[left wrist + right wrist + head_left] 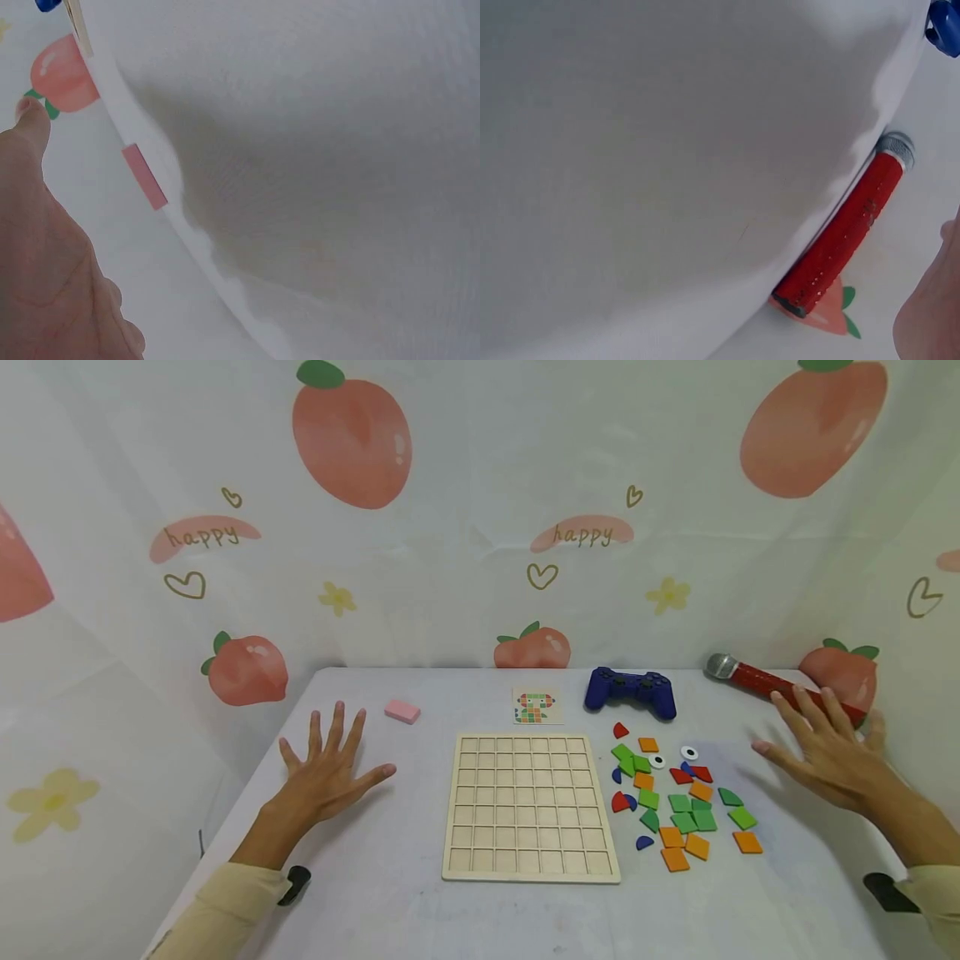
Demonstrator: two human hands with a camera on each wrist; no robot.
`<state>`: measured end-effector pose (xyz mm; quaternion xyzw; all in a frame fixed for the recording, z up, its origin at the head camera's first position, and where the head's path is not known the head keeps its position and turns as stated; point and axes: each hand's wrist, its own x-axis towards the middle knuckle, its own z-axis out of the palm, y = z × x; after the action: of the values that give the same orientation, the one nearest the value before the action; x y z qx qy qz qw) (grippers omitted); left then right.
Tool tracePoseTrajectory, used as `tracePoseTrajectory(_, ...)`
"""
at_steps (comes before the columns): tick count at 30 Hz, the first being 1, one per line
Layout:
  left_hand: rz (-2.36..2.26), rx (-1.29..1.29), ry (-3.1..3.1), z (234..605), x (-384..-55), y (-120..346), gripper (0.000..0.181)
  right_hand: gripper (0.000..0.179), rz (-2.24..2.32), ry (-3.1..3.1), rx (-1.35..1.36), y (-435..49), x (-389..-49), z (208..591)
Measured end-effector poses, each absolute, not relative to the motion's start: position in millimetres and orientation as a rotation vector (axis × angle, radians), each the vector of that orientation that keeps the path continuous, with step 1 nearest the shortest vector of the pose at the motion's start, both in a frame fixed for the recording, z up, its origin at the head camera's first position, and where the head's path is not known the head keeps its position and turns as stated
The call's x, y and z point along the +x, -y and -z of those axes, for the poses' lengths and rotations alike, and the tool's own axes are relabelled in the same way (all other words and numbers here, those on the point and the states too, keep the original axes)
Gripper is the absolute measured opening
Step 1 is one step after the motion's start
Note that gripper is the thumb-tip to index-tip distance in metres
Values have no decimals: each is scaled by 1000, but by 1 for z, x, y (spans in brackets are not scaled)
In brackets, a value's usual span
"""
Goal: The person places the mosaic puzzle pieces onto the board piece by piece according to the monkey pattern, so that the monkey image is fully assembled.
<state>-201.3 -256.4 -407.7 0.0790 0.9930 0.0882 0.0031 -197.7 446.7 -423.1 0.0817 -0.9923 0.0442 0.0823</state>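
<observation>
My left hand [326, 777] is spread over the left side of the table, fingers straight and holding nothing. Beyond its fingertips lies a pink rectangular block [402, 711], which also shows in the left wrist view. My right hand [836, 760] is spread at the right, its fingers overlapping a red microphone [765, 682] in the head view. Between the hands lies a wooden grid board [531, 807] with bare square cells. Right of the board are scattered flat tiles: orange squares [674, 860], green pieces [703, 820], red and blue wedges, and two white eye discs [689, 752].
A small picture card [537, 705] with a coloured mosaic figure lies behind the board. A dark blue game controller [630, 692] sits at the back, right of the card. Behind the white table [375, 910] hangs a fruit-print cloth [450, 568].
</observation>
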Motion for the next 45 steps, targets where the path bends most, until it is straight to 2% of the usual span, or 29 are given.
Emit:
tracePoseTrajectory(8, -420, 326, -3087, 414, -209, 246, 103, 97, -280, 2947, 254, -433, -200, 426)
tracePoseTrajectory(14, -713, 467, -2985, 415, -213, 222, 79, 92, -373, 3011, 232, -407, -206, 420)
tracePoseTrajectory(20, -972, 473, -2763, 412, -213, 187, 63, 76, -551, 3108, 292, -380, -210, 411)
tracePoseTrajectory(28, -975, 495, -2672, 411, -215, 155, 58, 48, -822, 3137, 334, -352, -212, 408)
tracePoseTrajectory(31, -955, 455, -2693, 411, -216, 150, 54, 44, -868, 3137, 383, -338, -213, 407)
tracePoseTrajectory(37, -918, 475, -2711, 409, -216, 147, 25, 36, -934, 3135, 507, -304, -213, 403)
tracePoseTrajectory(45, -935, 457, -2703, 410, -215, 145, 24, 29, -1043, 3125, 632, -270, -214, 406)
